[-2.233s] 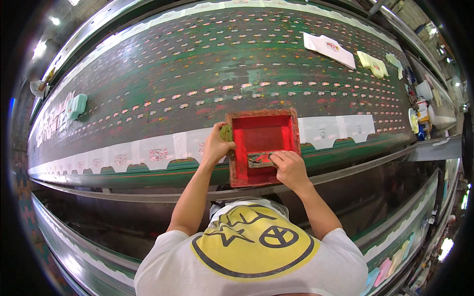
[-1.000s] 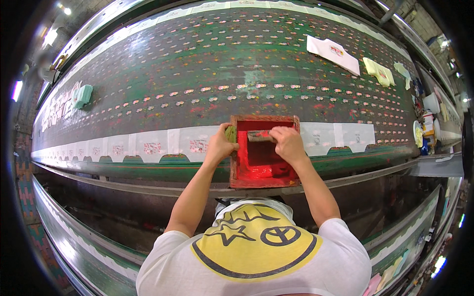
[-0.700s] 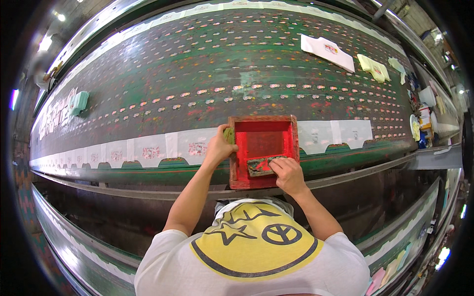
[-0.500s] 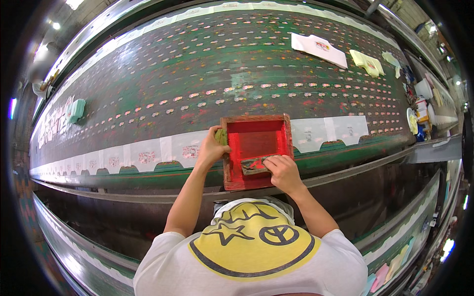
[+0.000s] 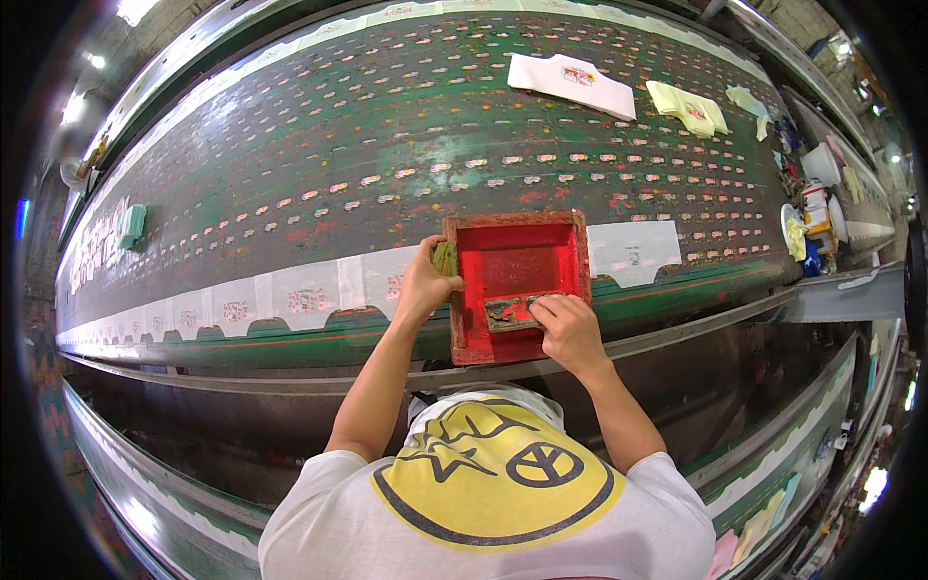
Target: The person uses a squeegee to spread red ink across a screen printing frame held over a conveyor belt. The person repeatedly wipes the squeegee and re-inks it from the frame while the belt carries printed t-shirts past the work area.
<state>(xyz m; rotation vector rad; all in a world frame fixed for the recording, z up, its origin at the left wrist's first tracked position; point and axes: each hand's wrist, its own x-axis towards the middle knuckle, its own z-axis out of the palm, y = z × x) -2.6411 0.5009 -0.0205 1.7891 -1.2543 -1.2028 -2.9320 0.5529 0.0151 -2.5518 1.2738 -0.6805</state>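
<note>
In front of me, a wooden screen-printing frame (image 5: pixel 516 219) with red ink inside lies over the row of white fabric pieces (image 5: pixel 314 302) along the table's near edge. My left hand (image 5: pixel 423 288) is closed on the frame's left side, beside a green pad (image 5: pixel 445 259) attached there. Inside the frame, near its front, my right hand (image 5: pixel 572 332) pinches an ink-smeared squeegee (image 5: pixel 509 314). Red ink coats the squeegee and the mesh (image 5: pixel 514 271). Whatever fabric lies directly beneath the frame is hidden.
The long green printing table (image 5: pixel 406 208) is dotted with rows of small printed marks. A folded white garment piece (image 5: pixel 570 85) and a yellow one (image 5: pixel 688 108) lie at the far right. Pale green folded cloth (image 5: pixel 130 225) sits at left. Tubs (image 5: pixel 822 166) crowd the right end.
The frame, with both hands on it and the squeegee, has shifted right along the white pieces. It now covers a spot farther along, with fewer pieces showing to its right.
</note>
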